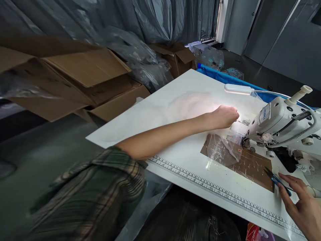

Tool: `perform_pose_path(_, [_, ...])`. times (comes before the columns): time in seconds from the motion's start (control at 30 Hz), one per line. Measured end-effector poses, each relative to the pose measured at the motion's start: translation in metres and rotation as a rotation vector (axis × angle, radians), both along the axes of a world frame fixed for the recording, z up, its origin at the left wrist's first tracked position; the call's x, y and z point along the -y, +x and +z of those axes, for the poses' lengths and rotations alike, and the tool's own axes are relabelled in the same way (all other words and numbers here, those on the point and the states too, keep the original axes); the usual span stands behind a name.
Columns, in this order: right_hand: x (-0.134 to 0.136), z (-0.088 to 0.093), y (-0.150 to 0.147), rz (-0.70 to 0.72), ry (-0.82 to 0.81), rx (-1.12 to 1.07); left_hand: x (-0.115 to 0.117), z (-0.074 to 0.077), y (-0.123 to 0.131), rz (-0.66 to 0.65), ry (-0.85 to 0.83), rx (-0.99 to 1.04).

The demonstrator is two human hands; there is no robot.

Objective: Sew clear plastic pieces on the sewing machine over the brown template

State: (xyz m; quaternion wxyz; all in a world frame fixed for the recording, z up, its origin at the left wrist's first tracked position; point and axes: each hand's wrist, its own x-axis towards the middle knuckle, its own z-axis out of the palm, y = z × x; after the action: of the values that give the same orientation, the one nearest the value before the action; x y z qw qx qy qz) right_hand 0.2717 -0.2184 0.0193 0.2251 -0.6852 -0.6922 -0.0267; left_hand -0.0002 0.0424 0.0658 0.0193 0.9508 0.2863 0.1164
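Note:
My left hand [227,116] is closed over the white table, left of the sewing machine [278,117] and under its lamp [238,89]; whatever its curled fingers may hold is hidden. At the lower right, my right hand [298,197] has its fingers spread beside blue-handled scissors [278,180], whose blades rest on a brown board [255,167]. The fingertips are at the scissors' handles, with no grip visible. A sheer, clear-looking piece [223,150] lies over the board's left part, near the machine's needle area.
A printed ruler [210,189] runs along the front edge of the white table [180,150]. Open cardboard boxes [87,70] and clear plastic bags [140,53] stand beyond the left side. Blue material [225,77] lines the table's back edge.

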Motion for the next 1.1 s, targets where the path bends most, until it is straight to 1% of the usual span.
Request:
perform_pose_path(0.07, [0.004,-0.013,0.001,0.002,0.047,0.054,-0.007,-0.008,0.009,0.003,-0.08,-0.058])
perform_pose_path(0.13, [0.006,-0.022,-0.002,0.006,0.097,0.095,-0.009,-0.015,0.014,0.004,-0.136,-0.066])
perform_pose_path(0.2, [0.007,-0.022,-0.008,0.001,0.132,0.097,-0.01,-0.021,0.014,0.027,-0.161,-0.009])
perform_pose_path(0.27, [0.006,-0.016,-0.019,-0.009,0.148,0.023,-0.01,-0.023,0.01,0.081,-0.191,0.083])
perform_pose_path(0.33, [0.003,-0.007,-0.036,0.014,0.092,-0.16,-0.009,-0.021,0.002,0.125,-0.228,0.2])
perform_pose_path(0.37, [0.0,-0.003,-0.047,0.027,0.028,-0.295,-0.008,-0.019,-0.002,0.141,-0.234,0.26])
perform_pose_path(0.4, [-0.003,0.0,-0.06,0.071,-0.076,-0.451,-0.007,-0.016,-0.006,0.15,-0.23,0.315])
perform_pose_path(0.43, [-0.008,0.002,-0.073,0.076,-0.139,-0.619,-0.006,-0.014,-0.01,0.154,-0.216,0.365])
perform_pose_path(0.5, [-0.02,0.006,-0.1,0.014,-0.3,-0.949,-0.003,-0.009,-0.018,0.163,-0.176,0.448])
perform_pose_path(0.53, [-0.028,0.008,-0.113,0.004,-0.347,-1.08,-0.002,-0.007,-0.021,0.163,-0.155,0.481])
perform_pose_path(0.57, [-0.037,0.01,-0.123,-0.009,-0.361,-1.168,-0.001,-0.006,-0.025,0.161,-0.134,0.509])
perform_pose_path(0.63, [-0.056,0.014,-0.139,-0.02,-0.366,-1.275,0.0,-0.003,-0.032,0.164,-0.092,0.563])
perform_pose_path(0.7, [-0.075,0.019,-0.15,-0.044,-0.414,-1.403,0.001,0.0,-0.039,0.179,-0.067,0.605])
perform_pose_path(0.77, [-0.094,0.023,-0.158,-0.106,-0.432,-1.583,0.003,0.002,-0.045,0.198,-0.061,0.636])
perform_pose_path(0.87, [-0.116,0.028,-0.169,-0.216,-0.402,-1.8,0.006,0.005,-0.051,0.216,-0.07,0.664])
perform_pose_path(1.0, [-0.133,0.035,-0.18,-0.339,-0.388,-1.899,0.01,0.007,-0.052,0.221,-0.092,0.677])
perform_pose_path(1.1, [-0.136,0.037,-0.185,-0.369,-0.402,-1.902,0.012,0.007,-0.051,0.225,-0.09,0.685])
